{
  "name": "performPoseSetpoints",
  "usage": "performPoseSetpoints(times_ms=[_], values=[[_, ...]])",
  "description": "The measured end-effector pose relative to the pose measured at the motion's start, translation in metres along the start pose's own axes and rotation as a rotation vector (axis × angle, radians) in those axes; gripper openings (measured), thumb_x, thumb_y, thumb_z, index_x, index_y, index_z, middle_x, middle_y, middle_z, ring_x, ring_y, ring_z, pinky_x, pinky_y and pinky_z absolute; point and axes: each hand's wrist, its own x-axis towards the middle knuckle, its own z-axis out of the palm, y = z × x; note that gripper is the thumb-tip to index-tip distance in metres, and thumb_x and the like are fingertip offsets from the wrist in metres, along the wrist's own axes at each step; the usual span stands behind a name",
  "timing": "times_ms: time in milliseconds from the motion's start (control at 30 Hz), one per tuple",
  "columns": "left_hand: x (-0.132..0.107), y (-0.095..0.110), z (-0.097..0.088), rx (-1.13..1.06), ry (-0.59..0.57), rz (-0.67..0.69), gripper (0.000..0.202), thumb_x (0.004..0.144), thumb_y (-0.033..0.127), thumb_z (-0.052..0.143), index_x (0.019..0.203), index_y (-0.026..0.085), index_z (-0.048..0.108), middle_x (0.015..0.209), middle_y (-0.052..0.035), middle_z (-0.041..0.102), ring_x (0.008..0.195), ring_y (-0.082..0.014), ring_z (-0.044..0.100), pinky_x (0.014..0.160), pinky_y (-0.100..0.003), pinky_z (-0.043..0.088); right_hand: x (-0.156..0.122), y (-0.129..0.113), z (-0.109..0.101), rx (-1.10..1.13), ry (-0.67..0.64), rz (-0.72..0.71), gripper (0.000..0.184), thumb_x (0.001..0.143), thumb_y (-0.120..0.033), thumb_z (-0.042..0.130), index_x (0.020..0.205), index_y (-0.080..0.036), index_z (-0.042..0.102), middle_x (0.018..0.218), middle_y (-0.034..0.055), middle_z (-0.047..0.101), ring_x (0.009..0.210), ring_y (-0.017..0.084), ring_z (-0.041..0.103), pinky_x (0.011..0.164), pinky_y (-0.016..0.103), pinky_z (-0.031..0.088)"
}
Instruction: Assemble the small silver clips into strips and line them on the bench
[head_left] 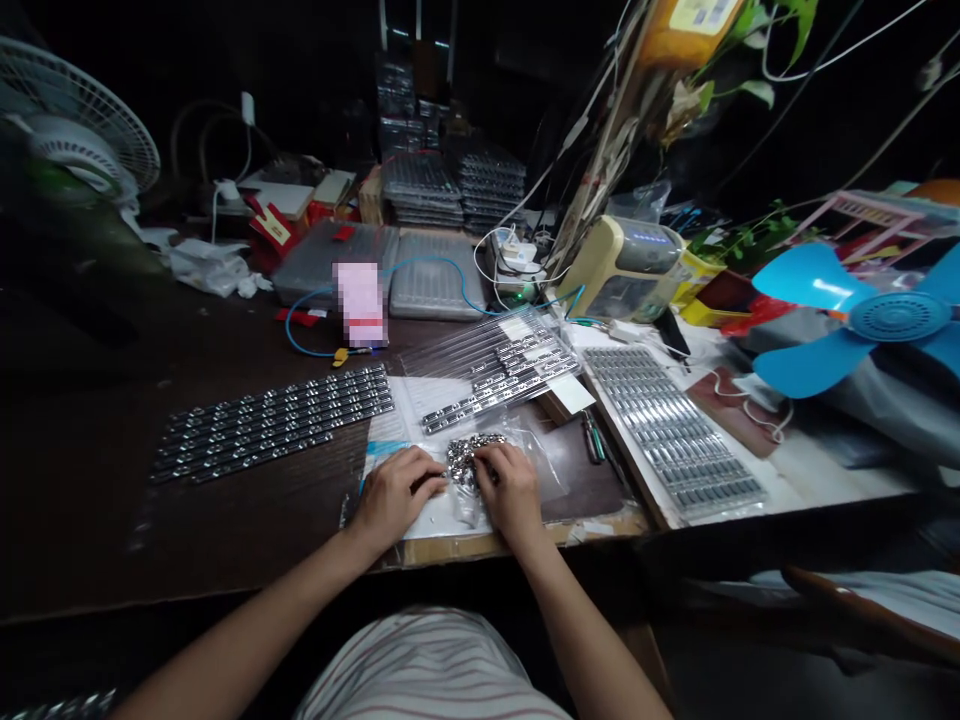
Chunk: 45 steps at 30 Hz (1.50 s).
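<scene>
A small heap of shiny metal parts (463, 462) lies on clear plastic at the front of the bench. My right hand (513, 490) is at the heap's right side, thumb and fingertips pinched together at its edge; whatever they grip is too small to name. Left of the heap, my left hand (401, 492) rests low with fingers curled and thumb near the index finger, the tips hiding what may be between them. Just beyond both hands, a clear ribbed tray (450, 355) lies tilted, partly filled with rows of shiny metal pieces.
Filled rows of metal pieces (274, 425) lie to the left. Another filled tray (675, 430) lies right, near screwdriver-like tools (593, 438). A blue cable (442, 262) crosses behind, near a phone-like blurred item (360, 305). A blue-bladed fan (892, 315) stands right, a white fan (82, 120) left.
</scene>
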Motion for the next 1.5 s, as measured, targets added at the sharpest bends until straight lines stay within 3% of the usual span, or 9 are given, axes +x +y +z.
performPoseSetpoints(times_ms=[300, 533, 733, 933, 1067, 1133, 1233, 1367, 1500], values=[[-0.003, -0.006, 0.005, 0.045, -0.022, 0.007, 0.012, 0.085, 0.026, 0.060, 0.089, 0.021, 0.071, 0.084, -0.0052, 0.067, 0.082, -0.0182, 0.060, 0.077, -0.031, 0.046, -0.001, 0.000, 0.002, 0.073, -0.014, 0.036, 0.010, 0.084, -0.016, 0.050, 0.087, -0.020, 0.058, 0.086, 0.0045, 0.062, 0.086, 0.019, 0.055, 0.078, 0.030, 0.041], [0.000, -0.004, 0.005, -0.028, -0.039, -0.046, 0.010, 0.082, 0.024, 0.062, 0.083, 0.022, 0.072, 0.083, -0.0050, 0.069, 0.081, -0.0190, 0.060, 0.077, -0.033, 0.047, 0.000, 0.003, 0.002, 0.141, -0.001, 0.013, 0.016, 0.086, -0.015, 0.049, 0.090, -0.021, 0.063, 0.089, 0.0049, 0.065, 0.089, 0.019, 0.057, 0.081, 0.032, 0.043], [0.008, -0.015, -0.006, -0.333, 0.060, -0.284, 0.019, 0.079, 0.031, 0.061, 0.086, 0.018, 0.073, 0.087, -0.0062, 0.073, 0.080, -0.0194, 0.065, 0.072, -0.030, 0.050, 0.004, -0.006, -0.002, 0.082, -0.003, -0.032, 0.015, 0.091, -0.025, 0.055, 0.096, -0.024, 0.069, 0.093, 0.0031, 0.069, 0.088, 0.018, 0.060, 0.080, 0.032, 0.041], [0.009, -0.023, -0.022, -0.566, 0.038, -0.435, 0.033, 0.073, 0.043, 0.066, 0.089, 0.015, 0.074, 0.092, -0.0076, 0.074, 0.084, -0.0205, 0.067, 0.075, -0.029, 0.052, 0.008, -0.039, 0.015, 0.081, -0.180, -0.027, 0.008, 0.083, -0.032, 0.067, 0.079, -0.025, 0.070, 0.078, -0.0009, 0.071, 0.076, 0.016, 0.059, 0.072, 0.028, 0.037], [0.006, -0.023, -0.030, -0.573, 0.020, -0.471, 0.044, 0.072, 0.050, 0.065, 0.094, 0.013, 0.073, 0.083, -0.0072, 0.074, 0.067, -0.0162, 0.064, 0.059, -0.025, 0.050, 0.011, -0.047, 0.024, 0.075, -0.170, -0.028, 0.009, 0.084, -0.035, 0.067, 0.079, -0.028, 0.071, 0.083, -0.0021, 0.070, 0.080, 0.015, 0.057, 0.073, 0.029, 0.033], [0.005, -0.026, -0.032, -0.573, 0.017, -0.468, 0.043, 0.073, 0.049, 0.064, 0.094, 0.012, 0.072, 0.082, -0.0073, 0.073, 0.063, -0.0147, 0.062, 0.055, -0.024, 0.049, 0.011, -0.047, 0.025, 0.077, -0.169, -0.038, 0.009, 0.084, -0.036, 0.067, 0.081, -0.030, 0.072, 0.084, -0.0024, 0.069, 0.079, 0.015, 0.056, 0.073, 0.030, 0.033], [0.003, -0.030, -0.032, -0.521, 0.055, -0.428, 0.035, 0.074, 0.043, 0.065, 0.090, 0.013, 0.072, 0.087, -0.0079, 0.073, 0.073, -0.0170, 0.065, 0.061, -0.024, 0.051, 0.009, -0.045, 0.025, 0.082, -0.178, -0.060, 0.010, 0.085, -0.035, 0.065, 0.083, -0.030, 0.073, 0.083, -0.0011, 0.068, 0.080, 0.015, 0.055, 0.072, 0.030, 0.033], [-0.003, -0.032, -0.026, -0.345, 0.082, -0.335, 0.023, 0.079, 0.034, 0.061, 0.090, 0.017, 0.072, 0.093, -0.0071, 0.071, 0.086, -0.0194, 0.065, 0.065, -0.025, 0.052, 0.006, -0.046, 0.026, 0.076, -0.166, -0.070, 0.009, 0.086, -0.032, 0.065, 0.087, -0.029, 0.073, 0.085, 0.0006, 0.067, 0.081, 0.015, 0.054, 0.072, 0.030, 0.032], [-0.011, -0.027, -0.019, -0.180, 0.067, -0.239, 0.017, 0.082, 0.028, 0.057, 0.089, 0.019, 0.071, 0.090, -0.0051, 0.069, 0.084, -0.0178, 0.064, 0.066, -0.025, 0.052, 0.007, -0.044, 0.020, 0.017, -0.152, -0.083, 0.013, 0.084, -0.031, 0.067, 0.096, -0.031, 0.071, 0.092, 0.0008, 0.065, 0.086, 0.017, 0.053, 0.073, 0.031, 0.033]])
